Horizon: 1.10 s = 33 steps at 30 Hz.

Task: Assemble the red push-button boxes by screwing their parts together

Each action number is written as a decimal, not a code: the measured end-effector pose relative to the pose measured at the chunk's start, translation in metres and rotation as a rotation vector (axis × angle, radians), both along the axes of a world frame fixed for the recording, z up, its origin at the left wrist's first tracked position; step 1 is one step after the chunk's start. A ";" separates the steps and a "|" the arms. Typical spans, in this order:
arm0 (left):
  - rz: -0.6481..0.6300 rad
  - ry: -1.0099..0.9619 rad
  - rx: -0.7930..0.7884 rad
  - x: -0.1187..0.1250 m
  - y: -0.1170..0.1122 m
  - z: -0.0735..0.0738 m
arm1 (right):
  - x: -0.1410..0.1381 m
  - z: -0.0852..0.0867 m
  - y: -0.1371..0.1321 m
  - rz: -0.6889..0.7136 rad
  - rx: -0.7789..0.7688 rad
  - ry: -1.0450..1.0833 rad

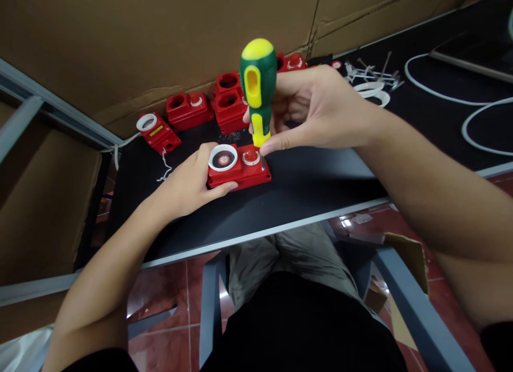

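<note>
On the black tabletop lies a red housing with a white ring around a dark round window at its left and a red domed lamp at its right. My left hand grips the housing's left end, thumb along the front side and fingers behind. In my right hand is a screwdriver with a green and yellow handle, held nearly upright between thumb and fingers. Its tip meets the housing's right end, near the corner. Whether a screw sits under the tip is too small to tell.
Behind stand more red housings, one with a white ring and a loose white cord. White rings and thin metal parts lie at the right, near a white cable and a dark flat device. A cardboard wall closes the back.
</note>
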State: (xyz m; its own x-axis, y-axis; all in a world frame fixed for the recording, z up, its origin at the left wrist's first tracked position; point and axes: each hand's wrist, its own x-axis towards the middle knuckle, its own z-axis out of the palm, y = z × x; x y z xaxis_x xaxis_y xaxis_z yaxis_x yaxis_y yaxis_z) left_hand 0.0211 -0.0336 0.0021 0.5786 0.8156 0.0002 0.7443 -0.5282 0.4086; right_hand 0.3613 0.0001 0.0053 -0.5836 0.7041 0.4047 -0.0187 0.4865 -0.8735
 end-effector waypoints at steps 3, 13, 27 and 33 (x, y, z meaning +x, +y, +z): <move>-0.001 0.007 0.007 0.001 0.000 0.000 | 0.000 0.000 0.000 0.033 -0.003 0.032; 0.030 0.050 0.014 0.002 -0.004 0.004 | 0.000 0.006 -0.007 0.144 0.079 -0.017; 0.001 0.036 0.011 0.002 -0.003 0.004 | 0.005 0.002 0.008 0.061 0.199 -0.130; 0.005 0.046 0.040 0.002 -0.003 0.001 | 0.005 0.004 0.003 0.009 0.150 -0.167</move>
